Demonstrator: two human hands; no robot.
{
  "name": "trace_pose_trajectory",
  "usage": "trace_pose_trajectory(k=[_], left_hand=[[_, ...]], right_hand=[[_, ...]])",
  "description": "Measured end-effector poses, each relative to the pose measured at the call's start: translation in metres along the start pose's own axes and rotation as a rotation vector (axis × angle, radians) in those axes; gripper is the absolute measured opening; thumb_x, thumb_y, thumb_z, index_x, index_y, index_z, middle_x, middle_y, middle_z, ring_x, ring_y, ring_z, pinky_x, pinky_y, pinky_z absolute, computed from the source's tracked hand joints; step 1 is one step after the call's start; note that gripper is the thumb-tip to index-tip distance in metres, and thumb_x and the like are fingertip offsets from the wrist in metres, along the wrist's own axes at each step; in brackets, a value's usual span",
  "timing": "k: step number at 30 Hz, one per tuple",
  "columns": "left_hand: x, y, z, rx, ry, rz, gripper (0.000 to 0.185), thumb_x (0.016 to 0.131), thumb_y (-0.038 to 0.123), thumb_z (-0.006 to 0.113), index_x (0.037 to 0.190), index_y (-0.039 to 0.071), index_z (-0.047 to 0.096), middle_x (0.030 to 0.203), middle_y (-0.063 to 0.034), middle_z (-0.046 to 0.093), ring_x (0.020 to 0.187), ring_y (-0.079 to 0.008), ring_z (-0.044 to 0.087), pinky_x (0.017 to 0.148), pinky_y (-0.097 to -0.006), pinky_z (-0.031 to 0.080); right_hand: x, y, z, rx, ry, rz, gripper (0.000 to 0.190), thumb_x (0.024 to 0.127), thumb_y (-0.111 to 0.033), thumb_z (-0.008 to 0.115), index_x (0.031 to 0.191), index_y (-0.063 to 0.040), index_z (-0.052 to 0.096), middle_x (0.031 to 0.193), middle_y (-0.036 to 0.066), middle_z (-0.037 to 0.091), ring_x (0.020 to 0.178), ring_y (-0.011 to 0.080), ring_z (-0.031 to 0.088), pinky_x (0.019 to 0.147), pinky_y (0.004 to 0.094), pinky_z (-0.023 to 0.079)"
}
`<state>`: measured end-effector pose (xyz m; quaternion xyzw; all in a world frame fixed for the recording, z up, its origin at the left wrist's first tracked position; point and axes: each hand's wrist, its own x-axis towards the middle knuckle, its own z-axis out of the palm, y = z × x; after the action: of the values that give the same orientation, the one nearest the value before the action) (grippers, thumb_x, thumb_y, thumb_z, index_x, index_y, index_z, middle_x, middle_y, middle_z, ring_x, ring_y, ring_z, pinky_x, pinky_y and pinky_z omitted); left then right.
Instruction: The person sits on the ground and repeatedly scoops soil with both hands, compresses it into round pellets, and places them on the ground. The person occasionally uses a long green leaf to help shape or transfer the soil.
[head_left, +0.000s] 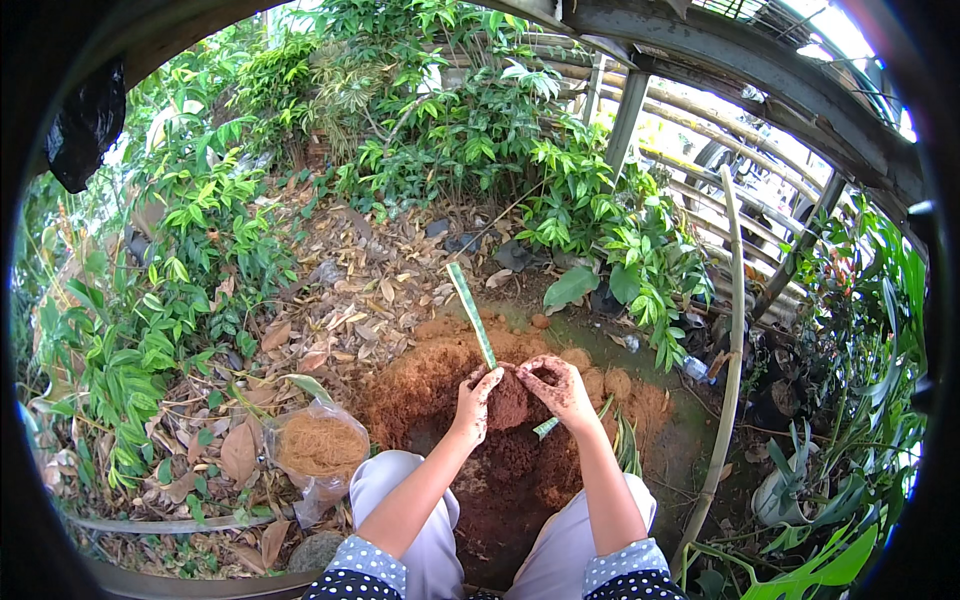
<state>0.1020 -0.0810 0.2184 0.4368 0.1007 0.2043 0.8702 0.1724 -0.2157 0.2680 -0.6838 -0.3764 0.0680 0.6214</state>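
My left hand (474, 405) grips the left side of a ball of damp reddish-brown growing medium (510, 403). From the top of this ball rises a long, narrow leaf of a snake plant (472, 315), green with a pale edge and tilted to the left. At the ball's upper right, my right hand (560, 390) pinches it with thumb and fingertips. Dark crumbs cling to both hands. Below them lies a heap of loose dark-brown medium (487, 480), between my knees. A cut leaf piece (549, 427) shows beside my right wrist.
Several round fibre balls (619, 383) lie beyond my right hand. At left, a clear plastic bag holds tan coconut fibre (321, 444). A bent wooden pole (733, 315) stands at right, near a plastic bottle (697, 369) and a white pot (778, 499). Dry leaves (360, 292) cover the ground ahead.
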Motion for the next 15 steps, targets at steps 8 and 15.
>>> trace_pose_trajectory(k=[8,15], left_hand=[[0.0006,-0.0021,-0.0005,-0.003,0.035,-0.025,0.019,0.082,0.015,0.063,0.096,0.002,0.063,0.090,0.0008,0.061,0.084,-0.0069,0.055,0.077,-0.0221,0.041],[0.0015,-0.0037,0.0000,-0.014,0.013,-0.023,0.017,0.082,0.012,0.063,0.096,0.002,0.063,0.090,0.0002,0.061,0.083,-0.0079,0.055,0.077,-0.0229,0.042]], right_hand=[[-0.0012,0.0034,0.0036,-0.116,0.001,-0.017,0.012,0.078,-0.009,0.065,0.086,0.000,0.061,0.082,0.008,0.061,0.080,0.0167,0.057,0.076,0.0288,0.044],[-0.0018,-0.0057,0.0037,-0.039,0.023,0.024,0.015,0.078,-0.012,0.066,0.086,0.000,0.061,0.082,0.008,0.060,0.081,0.0179,0.057,0.076,0.0295,0.044]])
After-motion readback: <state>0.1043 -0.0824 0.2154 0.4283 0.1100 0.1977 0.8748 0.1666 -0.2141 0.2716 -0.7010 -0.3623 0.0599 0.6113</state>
